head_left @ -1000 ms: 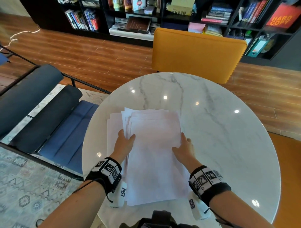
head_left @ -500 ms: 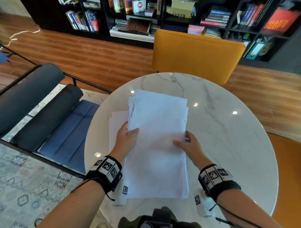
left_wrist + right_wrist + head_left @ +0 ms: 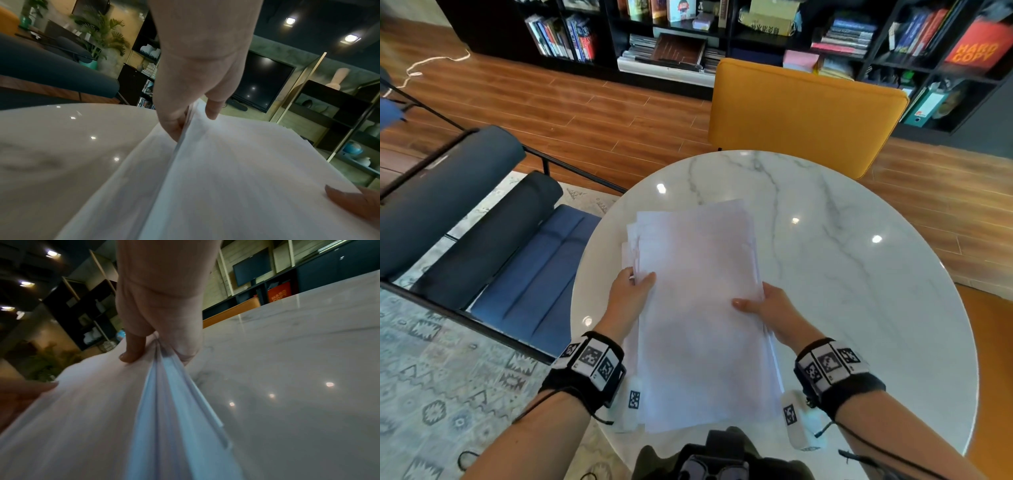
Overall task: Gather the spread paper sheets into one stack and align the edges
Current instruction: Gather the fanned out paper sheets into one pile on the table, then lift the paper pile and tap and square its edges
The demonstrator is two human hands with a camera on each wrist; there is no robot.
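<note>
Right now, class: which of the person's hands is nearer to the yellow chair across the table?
Right. The right hand grips the paper stack's right edge, below the yellow chair; the left hand grips the left edge, farther away.

Paper stack [image 3: 702,308] hides both hands' lower fingers; sheet count unreadable

paper stack [image 3: 702,308] over the desk [image 3: 842,274], chair [image 3: 801,113] behind it, bench [image 3: 482,233] off to the left
</note>
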